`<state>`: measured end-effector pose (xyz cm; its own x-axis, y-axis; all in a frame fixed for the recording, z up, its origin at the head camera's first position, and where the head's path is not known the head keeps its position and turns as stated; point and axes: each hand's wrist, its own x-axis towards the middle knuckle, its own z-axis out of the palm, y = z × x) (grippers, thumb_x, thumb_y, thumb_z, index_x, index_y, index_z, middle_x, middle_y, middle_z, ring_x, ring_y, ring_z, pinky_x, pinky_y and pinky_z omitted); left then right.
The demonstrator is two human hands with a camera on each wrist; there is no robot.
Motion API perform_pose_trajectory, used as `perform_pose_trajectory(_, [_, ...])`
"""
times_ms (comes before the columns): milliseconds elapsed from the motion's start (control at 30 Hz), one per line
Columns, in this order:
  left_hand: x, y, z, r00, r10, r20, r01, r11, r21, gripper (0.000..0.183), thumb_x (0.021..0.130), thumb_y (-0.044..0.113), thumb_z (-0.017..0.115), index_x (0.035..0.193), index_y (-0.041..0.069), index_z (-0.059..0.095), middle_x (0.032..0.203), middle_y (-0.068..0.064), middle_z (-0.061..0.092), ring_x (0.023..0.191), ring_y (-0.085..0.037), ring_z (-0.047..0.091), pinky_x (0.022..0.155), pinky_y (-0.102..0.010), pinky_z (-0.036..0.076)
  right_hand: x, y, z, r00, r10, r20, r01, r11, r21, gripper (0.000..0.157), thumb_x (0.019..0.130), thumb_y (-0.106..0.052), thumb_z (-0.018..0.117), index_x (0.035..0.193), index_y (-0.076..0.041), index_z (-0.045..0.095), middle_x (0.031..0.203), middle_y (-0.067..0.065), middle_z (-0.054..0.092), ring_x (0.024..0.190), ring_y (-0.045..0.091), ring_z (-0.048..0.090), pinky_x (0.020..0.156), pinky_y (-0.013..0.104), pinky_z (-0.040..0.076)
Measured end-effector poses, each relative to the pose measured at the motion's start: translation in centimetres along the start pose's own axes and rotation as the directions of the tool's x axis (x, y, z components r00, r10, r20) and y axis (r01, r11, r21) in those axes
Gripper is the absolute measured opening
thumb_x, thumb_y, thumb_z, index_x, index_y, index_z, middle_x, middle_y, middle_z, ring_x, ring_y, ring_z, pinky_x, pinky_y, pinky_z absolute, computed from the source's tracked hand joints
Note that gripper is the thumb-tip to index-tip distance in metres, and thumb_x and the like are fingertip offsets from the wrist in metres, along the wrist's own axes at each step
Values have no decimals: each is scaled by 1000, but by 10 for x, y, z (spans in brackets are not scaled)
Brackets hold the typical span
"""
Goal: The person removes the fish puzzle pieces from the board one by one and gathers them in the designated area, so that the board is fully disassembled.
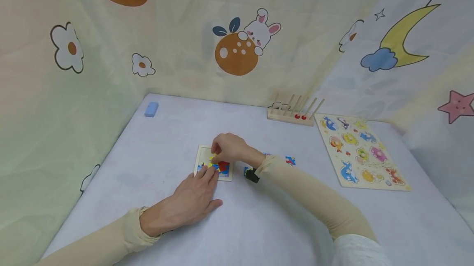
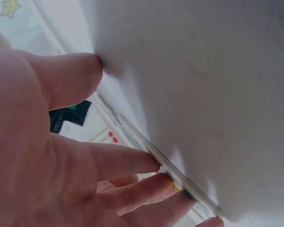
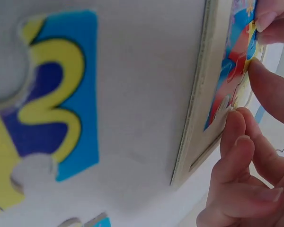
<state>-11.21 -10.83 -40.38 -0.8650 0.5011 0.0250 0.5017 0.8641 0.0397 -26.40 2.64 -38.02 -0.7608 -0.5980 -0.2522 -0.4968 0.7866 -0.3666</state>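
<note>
A small wooden jigsaw tray [image 1: 198,163] with a pale frame lies on the table, partly filled with bright red, yellow and blue pieces. My left hand [image 1: 194,196] reaches to its front left with fingers stretched out, their tips on the frame edge and the pieces. Thumb spread to the side, its palm shows in the left wrist view. My right hand [image 1: 228,147] bends over the tray's far half. Its thumb and fingers pinch a yellow jigsaw piece [image 1: 212,157] there. In the right wrist view, the fingertips meet at red and yellow artwork [image 3: 236,61] inside the frame.
Loose jigsaw pieces lie right of the tray, one blue and red [image 1: 290,160], another blue with yellow and purple [image 3: 87,99]. Farther right is a sea-animal puzzle board [image 1: 342,155]. A wooden peg rack [image 1: 290,117] with red beads and a blue block [image 1: 151,109] stand at the back.
</note>
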Motion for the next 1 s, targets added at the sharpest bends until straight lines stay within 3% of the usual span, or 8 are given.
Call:
perform_pose_trajectory(133, [0,0,0,1000,7,-20,-7,1000,1,72,95,49,68,138,-7,56,132,-18,57,130,-36,55,90,-47,53,-1,-1,0,999,33,-17,-33,999,-27,24,84,-38,85,93,-17,75,83,-5,66,79,12,58,65,23,44])
perform_pose_trajectory(433, [1,2,-2,1000,-13,21,13,1000,3,73,95,51,67,139,-7,56,125,-17,58,126,-34,54,93,-42,50,0,0,0,1000,30,-6,-30,999,-9,21,84,-35,85,86,-17,75,77,-5,65,76,12,56,63,23,41])
perform_pose_trajectory(600, [1,2,0,1000,-9,18,9,1000,-11,73,96,49,66,141,-7,54,130,-20,57,134,-36,53,105,-43,48,0,2,0,999,37,10,-37,999,13,21,85,-35,85,89,-17,75,80,-4,66,77,12,57,65,23,41])
perform_pose_trajectory(767, [2,2,-2,998,-21,57,22,1000,-18,74,97,50,65,143,-6,53,139,-21,55,139,-37,51,107,-46,46,0,3,-1,999,41,8,-41,999,31,22,84,-35,85,90,-17,74,83,-4,67,79,12,57,68,23,42])
perform_pose_trajectory(1000, [1,2,-5,995,-40,91,45,998,-49,75,96,50,67,144,-6,53,140,-21,55,142,-37,50,111,-47,45,-1,5,-2,1000,17,-10,-16,993,119,21,83,-30,87,89,-15,73,82,-2,68,76,12,59,67,22,44])
